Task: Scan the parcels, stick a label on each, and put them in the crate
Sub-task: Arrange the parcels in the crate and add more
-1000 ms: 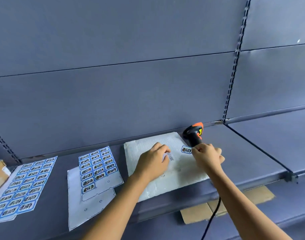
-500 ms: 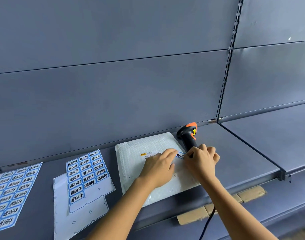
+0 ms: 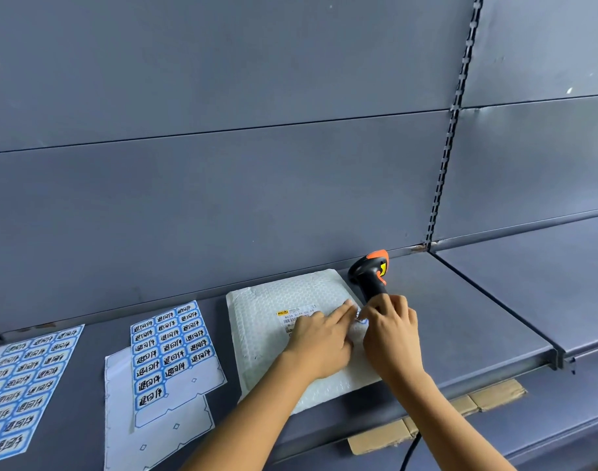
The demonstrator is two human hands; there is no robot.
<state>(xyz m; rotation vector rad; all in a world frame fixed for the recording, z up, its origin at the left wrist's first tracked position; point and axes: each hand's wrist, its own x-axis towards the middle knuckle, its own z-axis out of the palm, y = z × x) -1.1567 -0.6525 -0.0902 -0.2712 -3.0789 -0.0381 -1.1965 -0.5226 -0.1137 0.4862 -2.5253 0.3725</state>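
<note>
The left hand (image 3: 319, 341) lies flat with straight fingers on the parcel (image 3: 270, 300). Right beside it, the right hand (image 3: 391, 334) pinches a small blue label (image 3: 362, 321) onto the parcel. The parcel lies on the shelf (image 3: 477, 317) by the scanner (image 3: 370, 277); it looks soft, light and bendy, so I would lift it by an edge.

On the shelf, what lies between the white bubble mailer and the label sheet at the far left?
A partly used label sheet lying on a blank white backing sheet, seen in the head view.
</note>
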